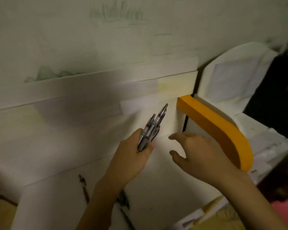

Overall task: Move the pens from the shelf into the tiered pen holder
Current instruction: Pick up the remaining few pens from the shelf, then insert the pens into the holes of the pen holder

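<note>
My left hand is closed around a small bundle of pens, their silver tips pointing up and to the right. My right hand hovers just right of it with fingers spread and nothing in it, next to the orange-edged shelf. The tiered pen holder does not show in this blurred view. No pens are visible on the shelf from this angle.
A white panelled wall fills the left and middle. Behind the shelf stand a white rounded board and a black object. Dark marks run down the lower panel. A yellowish box edge lies at bottom right.
</note>
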### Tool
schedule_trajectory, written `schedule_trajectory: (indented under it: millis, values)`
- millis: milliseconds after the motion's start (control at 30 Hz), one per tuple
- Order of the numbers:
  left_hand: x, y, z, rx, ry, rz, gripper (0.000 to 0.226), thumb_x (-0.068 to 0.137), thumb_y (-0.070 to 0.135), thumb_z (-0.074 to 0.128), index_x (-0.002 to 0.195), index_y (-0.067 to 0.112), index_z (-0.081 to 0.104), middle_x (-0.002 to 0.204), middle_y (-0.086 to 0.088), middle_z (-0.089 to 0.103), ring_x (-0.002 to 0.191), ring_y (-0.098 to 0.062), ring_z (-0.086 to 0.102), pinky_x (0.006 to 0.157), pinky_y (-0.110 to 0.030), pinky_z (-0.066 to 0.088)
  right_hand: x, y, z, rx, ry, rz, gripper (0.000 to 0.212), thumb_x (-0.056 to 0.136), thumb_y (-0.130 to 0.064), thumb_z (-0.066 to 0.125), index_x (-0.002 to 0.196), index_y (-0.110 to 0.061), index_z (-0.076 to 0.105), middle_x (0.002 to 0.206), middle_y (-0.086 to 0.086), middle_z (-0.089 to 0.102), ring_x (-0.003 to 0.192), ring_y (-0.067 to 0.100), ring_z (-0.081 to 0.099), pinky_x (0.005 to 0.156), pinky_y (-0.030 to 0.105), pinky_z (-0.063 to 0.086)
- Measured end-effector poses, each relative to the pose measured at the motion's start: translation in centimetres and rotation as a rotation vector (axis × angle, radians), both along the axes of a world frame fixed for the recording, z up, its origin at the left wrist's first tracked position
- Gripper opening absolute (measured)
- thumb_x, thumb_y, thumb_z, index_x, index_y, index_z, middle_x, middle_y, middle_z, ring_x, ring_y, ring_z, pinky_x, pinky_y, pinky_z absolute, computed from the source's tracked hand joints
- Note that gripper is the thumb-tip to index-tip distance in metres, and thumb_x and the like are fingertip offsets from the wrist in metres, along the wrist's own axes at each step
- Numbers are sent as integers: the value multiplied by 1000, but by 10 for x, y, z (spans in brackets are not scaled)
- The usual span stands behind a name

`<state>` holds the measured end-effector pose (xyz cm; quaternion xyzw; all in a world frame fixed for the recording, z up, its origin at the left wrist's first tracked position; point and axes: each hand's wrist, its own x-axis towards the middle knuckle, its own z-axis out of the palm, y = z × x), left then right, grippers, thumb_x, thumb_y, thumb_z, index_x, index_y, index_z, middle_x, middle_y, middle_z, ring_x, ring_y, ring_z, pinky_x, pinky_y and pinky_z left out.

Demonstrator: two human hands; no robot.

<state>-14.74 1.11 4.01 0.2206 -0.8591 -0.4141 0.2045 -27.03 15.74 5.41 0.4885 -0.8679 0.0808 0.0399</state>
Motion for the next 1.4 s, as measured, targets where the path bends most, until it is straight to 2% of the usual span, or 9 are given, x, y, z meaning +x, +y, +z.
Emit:
schedule_trajectory:
  millis: [133, 233, 433, 667, 800, 867, 1167, 1300, 1400]
  values:
    - [-43, 43, 21, -117, 23, -111, 14, 94, 38, 56, 99, 25, 55, 60, 4, 56, 54, -14, 60, 59, -34, 52, -19, 62, 15, 44, 86, -114, 46, 91, -54, 34, 130, -35, 47, 125, -10, 57, 104, 17, 58, 79, 33, 50]
    - [-75, 85, 31, -145, 71, -199, 14, 93, 40, 57, 96, 26, 54, 60, 7, 57, 54, -12, 59, 60, -41, 53, -35, 117, 26, 26, 120, -231, 44, 94, -50, 41, 135, -33, 43, 127, -6, 55, 106, 20, 55, 82, 31, 43]
    - [-142, 202, 42, -180, 154, -324, 14, 94, 41, 55, 96, 27, 53, 67, 9, 55, 59, -4, 55, 48, -14, 39, -75, 237, 33, -25, 119, -357, 55, 94, -53, 44, 146, -37, 31, 146, -10, 43, 132, 16, 41, 107, 34, 35]
    - [-222, 333, 33, -291, 109, -412, 17, 94, 48, 52, 99, 32, 47, 76, 10, 62, 64, -9, 62, 54, -27, 54, -132, 367, 25, -34, 124, -464, 58, 93, -50, 47, 146, -36, 31, 145, -8, 44, 132, 17, 41, 107, 35, 36]
    - [-260, 379, 24, -301, 96, -411, 20, 93, 50, 50, 101, 32, 48, 68, 13, 55, 58, -9, 56, 46, -20, 41, -168, 417, 18, -44, 94, -493, 54, 94, -48, 46, 145, -36, 33, 142, -9, 45, 129, 17, 43, 104, 34, 39]
    - [-279, 395, 23, -289, 83, -414, 20, 94, 48, 51, 102, 30, 49, 68, 15, 53, 57, -6, 55, 45, -12, 35, -187, 437, 14, -48, 79, -508, 56, 94, -49, 45, 146, -36, 30, 144, -10, 44, 131, 16, 42, 105, 33, 38]
    - [-390, 430, 2, -169, 55, -396, 29, 94, 42, 54, 116, 22, 52, 81, 14, 52, 64, -5, 53, 53, -2, 40, -303, 475, -9, -52, 45, -533, 56, 92, -49, 49, 144, -35, 33, 138, -9, 50, 127, 17, 46, 103, 36, 41]
    - [-449, 429, -7, -79, 54, -361, 31, 94, 44, 53, 119, 26, 52, 102, 8, 66, 81, -8, 62, 64, -10, 46, -373, 467, -7, -40, 56, -500, 56, 92, -48, 51, 143, -34, 35, 138, -6, 51, 127, 19, 46, 102, 37, 41]
    - [-489, 426, -4, -62, 46, -338, 27, 95, 41, 53, 117, 26, 53, 91, 13, 63, 75, -6, 60, 59, -9, 43, -419, 459, -1, -41, 46, -447, 53, 92, -46, 50, 142, -35, 36, 137, -7, 51, 125, 19, 46, 101, 35, 41]
